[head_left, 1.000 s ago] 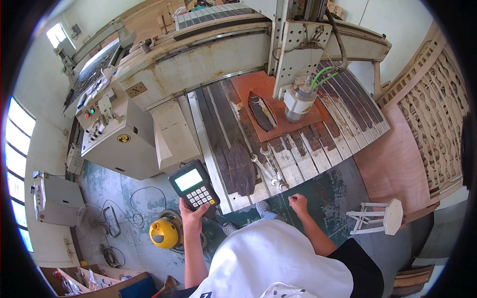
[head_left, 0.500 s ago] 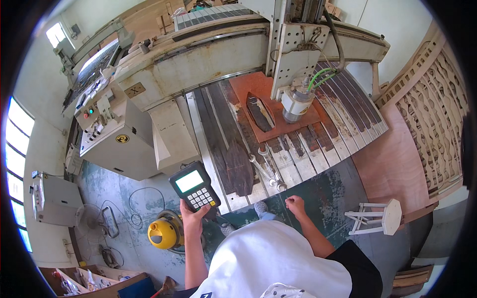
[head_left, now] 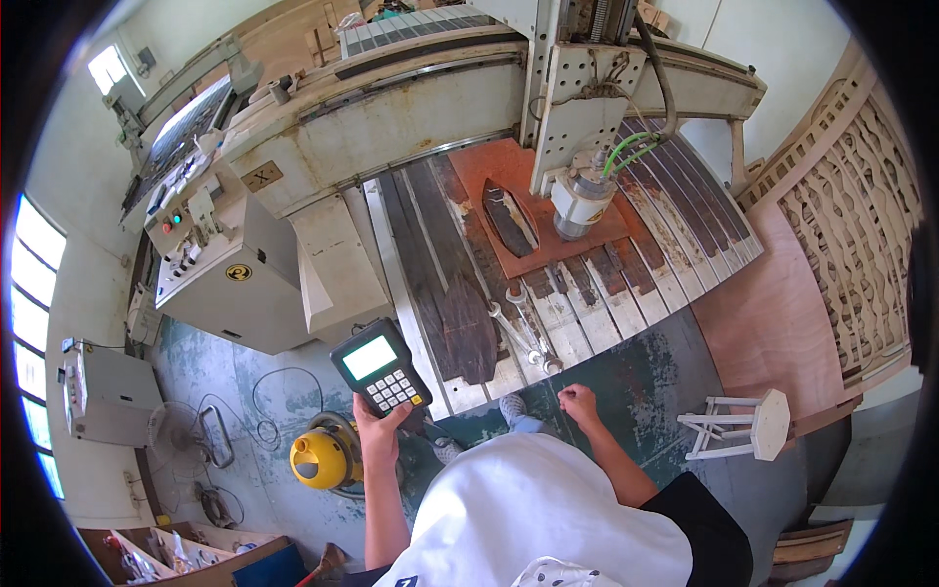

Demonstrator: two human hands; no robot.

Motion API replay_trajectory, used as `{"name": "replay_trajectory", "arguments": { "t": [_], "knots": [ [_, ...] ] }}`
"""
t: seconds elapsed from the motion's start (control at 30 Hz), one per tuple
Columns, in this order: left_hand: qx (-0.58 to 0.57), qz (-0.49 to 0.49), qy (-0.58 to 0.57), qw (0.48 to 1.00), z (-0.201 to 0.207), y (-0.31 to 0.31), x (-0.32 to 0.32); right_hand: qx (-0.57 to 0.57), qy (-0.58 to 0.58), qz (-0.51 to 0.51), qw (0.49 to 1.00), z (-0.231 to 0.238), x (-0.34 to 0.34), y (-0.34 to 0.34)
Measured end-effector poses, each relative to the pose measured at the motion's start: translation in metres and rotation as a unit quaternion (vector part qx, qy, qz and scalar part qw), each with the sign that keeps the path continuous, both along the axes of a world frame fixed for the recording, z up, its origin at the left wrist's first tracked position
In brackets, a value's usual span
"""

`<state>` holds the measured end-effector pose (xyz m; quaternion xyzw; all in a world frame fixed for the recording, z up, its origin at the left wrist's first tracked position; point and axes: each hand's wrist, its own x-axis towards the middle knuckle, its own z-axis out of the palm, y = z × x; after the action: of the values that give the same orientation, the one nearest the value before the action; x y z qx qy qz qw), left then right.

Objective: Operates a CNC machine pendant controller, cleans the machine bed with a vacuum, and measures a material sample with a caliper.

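Grips a black keypad controller (head_left: 380,366) in the left hand (head_left: 378,425); holds the right hand (head_left: 579,403) clenched, apparently empty, near the wrenches (head_left: 514,333) on the worktop (head_left: 626,308).

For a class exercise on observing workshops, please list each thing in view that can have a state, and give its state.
Left hand: gripping the controller
Handheld controller: held, screen lit
Right hand: fingers curled, nothing visible in it
Spindle: over the red board; spinning or stopped, cannot tell
Red board: flat on the slatted bed, cut through
Wrenches: lying on the bed
White stool: standing upright
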<state>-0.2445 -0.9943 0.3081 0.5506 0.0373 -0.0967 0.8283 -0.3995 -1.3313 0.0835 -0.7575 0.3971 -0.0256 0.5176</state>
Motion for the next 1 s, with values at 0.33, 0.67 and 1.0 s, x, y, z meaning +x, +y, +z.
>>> {"name": "replay_trajectory", "arguments": {
  "t": [0.33, 0.67, 1.0],
  "knots": [
    [0.002, 0.008, -0.008, 1.000, 0.000, -0.001, 0.001, -0.009, 0.011, 0.012, 1.000, 0.004, 0.004, 0.000],
    [-0.009, 0.005, -0.004, 1.000, 0.004, -0.002, 0.001, -0.005, 0.001, 0.015, 1.000, -0.004, 0.005, -0.002],
    [0.000, 0.004, 0.001, 1.000, 0.005, -0.004, 0.001, -0.016, 0.011, 0.022, 1.000, -0.007, 0.005, -0.005]
  ]
}}
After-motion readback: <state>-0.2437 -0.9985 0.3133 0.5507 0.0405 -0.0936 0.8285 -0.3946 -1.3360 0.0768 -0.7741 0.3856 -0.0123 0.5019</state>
